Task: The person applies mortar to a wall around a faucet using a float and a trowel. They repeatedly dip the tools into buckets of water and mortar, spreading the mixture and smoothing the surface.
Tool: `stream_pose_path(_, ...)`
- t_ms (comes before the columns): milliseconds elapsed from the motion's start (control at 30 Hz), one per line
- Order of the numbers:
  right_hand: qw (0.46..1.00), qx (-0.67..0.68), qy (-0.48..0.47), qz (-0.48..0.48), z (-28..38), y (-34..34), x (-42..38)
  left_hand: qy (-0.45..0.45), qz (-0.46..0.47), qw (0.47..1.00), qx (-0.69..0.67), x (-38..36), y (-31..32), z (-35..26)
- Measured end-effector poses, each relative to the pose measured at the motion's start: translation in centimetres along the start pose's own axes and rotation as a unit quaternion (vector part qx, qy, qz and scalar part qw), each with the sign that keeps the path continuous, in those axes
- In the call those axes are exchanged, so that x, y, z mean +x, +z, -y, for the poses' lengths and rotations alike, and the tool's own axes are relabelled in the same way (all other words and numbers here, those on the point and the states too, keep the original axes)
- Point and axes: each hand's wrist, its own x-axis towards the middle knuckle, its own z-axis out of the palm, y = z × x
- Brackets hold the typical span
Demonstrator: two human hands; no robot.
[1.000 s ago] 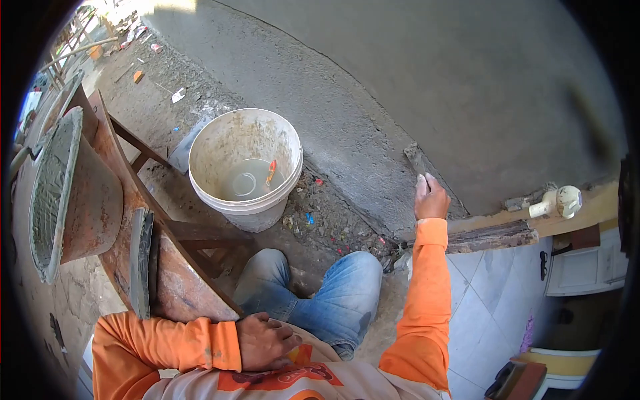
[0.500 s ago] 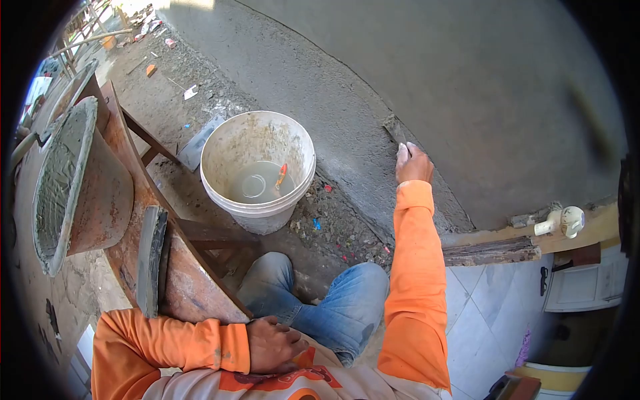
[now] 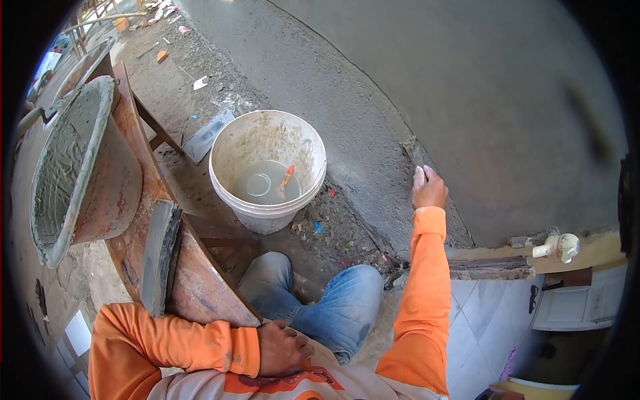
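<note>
My right hand [image 3: 429, 189] is stretched out to the base of a grey plastered wall [image 3: 467, 87]. It grips a small cement-coated tool [image 3: 413, 152] whose flat end rests against the wet plaster. My left hand [image 3: 283, 349] lies closed against my lap beside my bent knee in blue jeans [image 3: 333, 307], holding nothing that I can see. Both arms wear orange sleeves.
A white bucket [image 3: 267, 210] with murky water and an orange-handled tool stands on rubble to the left. A rusty pan of grey mortar [image 3: 73, 173] and a mortar-covered float [image 3: 160, 257] sit on a wooden stand at far left. A wooden strip [image 3: 490, 269] edges white tiles at right.
My right hand moved along the wall base, first up and left, then back down and right. The view shifted slightly. My left hand stayed put.
</note>
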Motion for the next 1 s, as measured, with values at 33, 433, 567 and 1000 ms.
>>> stream_pose_path(33, 1.000, -0.017, -0.021, 0.005, 0.8, 0.3, 0.9, 0.000, 0.001, 1.000, 0.002, 0.1, 0.0, 0.0)
stream_pose_path(433, 0.980, 0.124, -0.027, 0.152, -1.2, 5.5, -3.9, 0.003, 0.063, 0.998, 0.028, 0.1, -0.4, -0.1)
stream_pose_path(567, 0.979, -0.026, 0.072, 0.189, -6.1, 4.0, -10.5, -0.005, 0.080, 0.996, 0.039, 0.2, -0.9, -0.2)
stream_pose_path(1000, 0.963, -0.090, -0.041, 0.250, -0.1, 3.2, -5.5, -0.054, 0.118, 0.991, 0.029, 0.5, -0.7, 0.0)
